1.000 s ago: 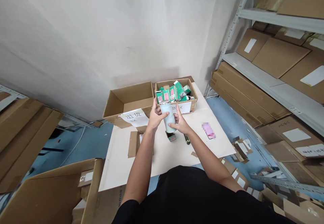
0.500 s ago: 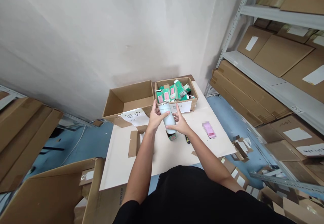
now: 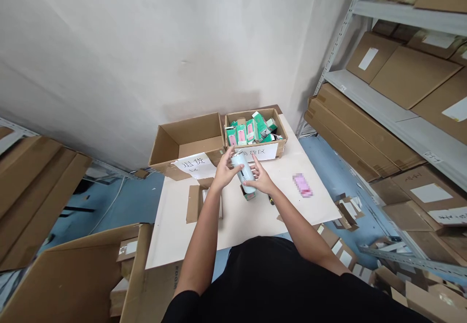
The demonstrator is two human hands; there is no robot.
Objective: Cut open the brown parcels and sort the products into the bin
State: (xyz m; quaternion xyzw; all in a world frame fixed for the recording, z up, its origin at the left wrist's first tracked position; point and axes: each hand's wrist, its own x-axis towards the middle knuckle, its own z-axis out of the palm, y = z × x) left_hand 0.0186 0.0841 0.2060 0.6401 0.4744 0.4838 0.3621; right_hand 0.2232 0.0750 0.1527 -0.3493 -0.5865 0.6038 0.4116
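Note:
Between both hands I hold a light blue bottle (image 3: pixel 243 174), tilted above the table, with a small dark mark facing up. My left hand (image 3: pixel 224 171) grips it near its top, thumb across the side. My right hand (image 3: pixel 261 179) has its lower part, with fingers along the far side and the thumb near the base. Below the bottle lies a small green box (image 3: pixel 248 195), partly hidden by it. A yellow and black tool (image 3: pixel 271 200) lies by my right wrist, mostly covered. Beside my left forearm stands an opened brown carton (image 3: pixel 193 204).
At the table's back, an open carton (image 3: pixel 164 150) stands left of another carton (image 3: pixel 280 144) packed with green boxes (image 3: pixel 251 131). A blurred pink item (image 3: pixel 302 185) lies on the table (image 3: pixel 310 211) at right. Loaded shelves (image 3: pixel 368 84) rise at right; a large carton (image 3: pixel 69 269) stands at lower left.
The bottle has turned in my hands, so a dark mark now shows on its side. Both hands stay around it, and the view has shifted slightly.

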